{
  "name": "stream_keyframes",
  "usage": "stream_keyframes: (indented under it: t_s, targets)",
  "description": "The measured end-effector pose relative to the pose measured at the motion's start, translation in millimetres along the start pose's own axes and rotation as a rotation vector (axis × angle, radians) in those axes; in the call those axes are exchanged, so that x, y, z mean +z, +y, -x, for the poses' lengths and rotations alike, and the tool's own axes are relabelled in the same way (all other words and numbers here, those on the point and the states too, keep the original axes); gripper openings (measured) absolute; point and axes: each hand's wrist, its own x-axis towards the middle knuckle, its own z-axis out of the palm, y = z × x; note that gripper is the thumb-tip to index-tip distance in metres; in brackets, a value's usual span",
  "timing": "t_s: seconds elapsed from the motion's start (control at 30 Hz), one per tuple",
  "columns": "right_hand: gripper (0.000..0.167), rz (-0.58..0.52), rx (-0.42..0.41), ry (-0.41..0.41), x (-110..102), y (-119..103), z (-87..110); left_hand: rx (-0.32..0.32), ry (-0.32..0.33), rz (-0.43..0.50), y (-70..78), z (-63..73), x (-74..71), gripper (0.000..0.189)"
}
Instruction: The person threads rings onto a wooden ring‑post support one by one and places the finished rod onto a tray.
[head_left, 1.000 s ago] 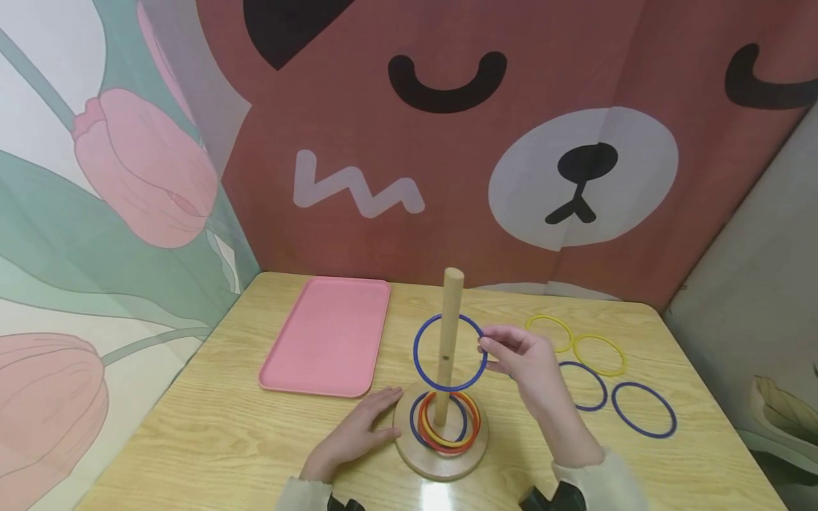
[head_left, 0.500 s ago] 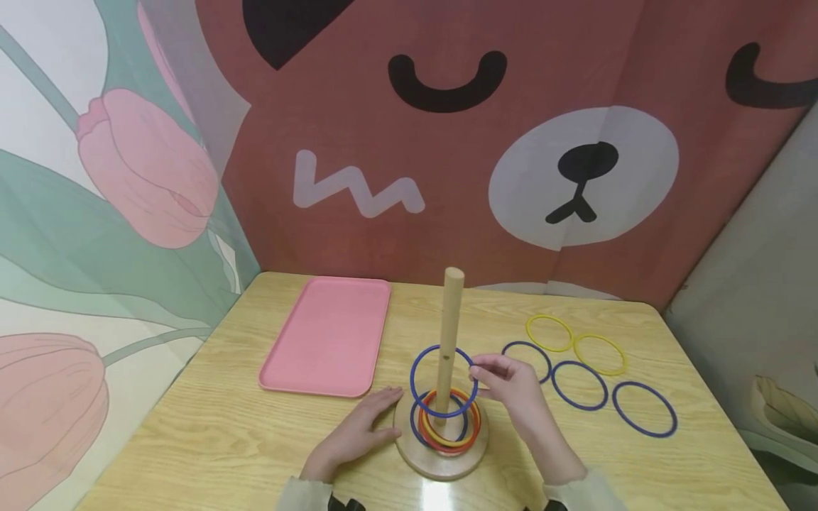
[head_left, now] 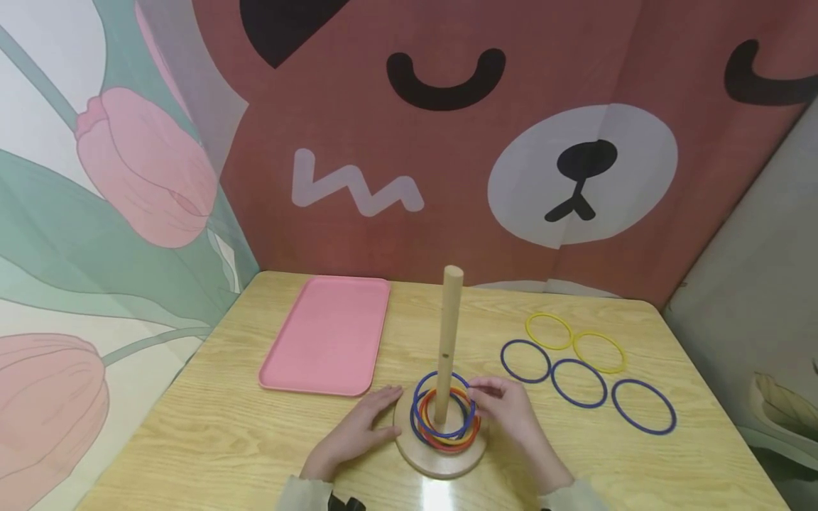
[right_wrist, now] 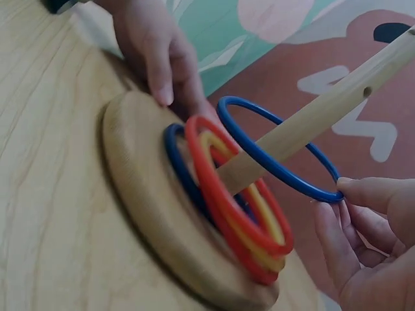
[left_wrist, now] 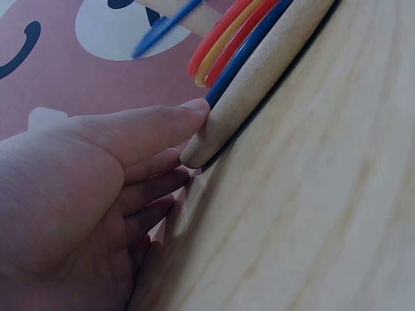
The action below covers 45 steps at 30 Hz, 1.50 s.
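Note:
My right hand (head_left: 509, 411) pinches a blue ring (right_wrist: 275, 170) between thumb and fingers. That ring circles the wooden peg (head_left: 450, 319), tilted, just above the stacked rings. Lower on the peg lie red rings (right_wrist: 206, 175), a yellow one (right_wrist: 266, 217) and another blue one (right_wrist: 174, 149), resting on the round wooden base (head_left: 441, 465). At the base's left edge is my left hand (head_left: 356, 431), fingers extended. In the left wrist view its thumb touches the rim of the base (left_wrist: 227, 123), with the other fingers below the thumb.
A pink tray (head_left: 329, 333) lies at the back left of the table (head_left: 211, 440). To the right of the peg lie two yellow rings (head_left: 623, 355) and three blue rings (head_left: 672, 411). A patterned cloth (head_left: 447, 163) hangs behind the table.
My right hand has brought the blue ring down along the peg, from its middle to just above the stack. My left hand has stayed at the base.

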Motion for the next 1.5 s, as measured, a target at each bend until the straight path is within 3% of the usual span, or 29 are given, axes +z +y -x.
stream_keyframes:
  t_s: [0.27, 0.9, 1.2, 1.5]
  targets:
    - [0.019, 0.056, 0.026, 0.02, 2.0, 13.8, -3.5, -0.004, -0.006, 0.019, 0.5, -0.1, -0.8, 0.065]
    - [0.017, 0.214, 0.005, 0.085, 1.5, 17.2, -0.6, 0.008, -0.003, -0.004, 0.9, -0.2, -1.1, 0.064]
    - [0.019, 0.182, 0.005, 0.077, -4.3, 19.3, 0.2, 0.003, 0.001, 0.0, -0.1, 0.3, 0.1, 0.065]
    - [0.022, 0.225, -0.022, 0.111, -21.3, 15.3, 0.4, 0.004, 0.003, 0.007, 0.2, 0.4, 0.3, 0.064]
